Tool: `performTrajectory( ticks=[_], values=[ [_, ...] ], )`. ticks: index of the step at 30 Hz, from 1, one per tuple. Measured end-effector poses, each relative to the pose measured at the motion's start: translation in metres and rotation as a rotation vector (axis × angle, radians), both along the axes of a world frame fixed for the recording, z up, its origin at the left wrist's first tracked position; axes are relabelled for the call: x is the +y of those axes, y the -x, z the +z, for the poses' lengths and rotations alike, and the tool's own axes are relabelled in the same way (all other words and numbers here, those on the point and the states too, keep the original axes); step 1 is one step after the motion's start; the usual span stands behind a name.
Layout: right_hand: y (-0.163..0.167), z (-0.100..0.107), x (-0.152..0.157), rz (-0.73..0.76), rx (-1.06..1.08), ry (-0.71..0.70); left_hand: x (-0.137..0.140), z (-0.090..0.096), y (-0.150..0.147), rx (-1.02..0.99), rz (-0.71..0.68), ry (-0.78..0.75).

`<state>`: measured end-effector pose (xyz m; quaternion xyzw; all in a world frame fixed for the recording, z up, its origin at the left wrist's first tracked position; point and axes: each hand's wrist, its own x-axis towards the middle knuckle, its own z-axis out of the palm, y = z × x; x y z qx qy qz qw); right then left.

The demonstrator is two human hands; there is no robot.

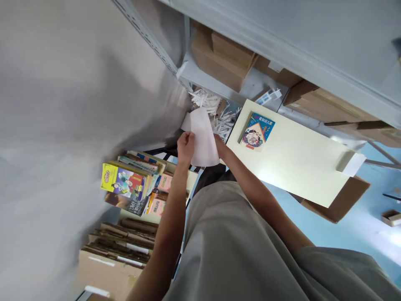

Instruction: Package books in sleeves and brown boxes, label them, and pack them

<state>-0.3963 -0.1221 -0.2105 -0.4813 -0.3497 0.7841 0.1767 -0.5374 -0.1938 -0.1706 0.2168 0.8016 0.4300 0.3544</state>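
Between my hands is a white sheet of paper (203,138), slightly curved, held upright above the floor by its two side edges. My left hand (186,147) is closed on its left edge, thumb over the front. At the lower right edge my right hand (219,146) grips the sheet, its fingers largely hidden behind the paper. Beyond the sheet lies a heap of shredded white paper strips (206,100). To the right, a blue picture book (257,130) rests on a pale yellow table (291,159).
Stacked books (125,182) stand at my left, with flattened cardboard (106,267) below them. Cardboard boxes (222,54) fill the shelf ahead, under a grey shelf board (297,37). A white box (351,163) sits at the table's right end, an open carton (341,205) beneath it.
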Motion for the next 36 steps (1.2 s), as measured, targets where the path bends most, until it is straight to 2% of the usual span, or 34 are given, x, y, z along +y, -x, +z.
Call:
performTrajectory(
  ticks=[3,5,11,14,17,21,24,28,32,36],
  values=[
    [-0.033,0.011,0.006,-0.104,-0.072,0.029,0.013,0.001,-0.029,0.01,-0.055,0.011],
    [-0.068,0.02,0.013,-0.202,-0.145,-0.022,0.021,-0.001,-0.048,0.042,-0.083,0.024],
    [-0.226,0.068,0.021,-0.37,-0.339,-0.46,0.033,-0.01,-0.101,0.252,-0.104,0.069],
    [-0.299,0.092,0.006,-0.371,-0.55,-0.627,0.039,-0.016,-0.141,0.259,-0.164,0.115],
    [-0.35,0.101,-0.014,-0.325,-0.769,-0.721,0.048,-0.026,-0.19,0.255,-0.244,0.165],
    [-0.394,0.088,-0.031,-0.261,-0.891,-0.675,0.056,-0.046,-0.244,0.274,-0.287,0.203],
    [-0.421,0.068,-0.037,-0.222,-0.942,-0.605,0.058,-0.059,-0.263,0.325,-0.262,0.231],
    [-0.455,0.033,-0.043,-0.111,-0.968,-0.597,0.061,-0.069,-0.27,0.386,-0.242,0.252],
    [-0.481,-0.006,-0.048,0.075,-0.929,-0.62,0.064,-0.069,-0.272,0.441,-0.293,0.284],
    [-0.499,-0.034,-0.053,0.225,-0.97,-0.541,0.066,-0.067,-0.276,0.467,-0.34,0.311]
  ],
)
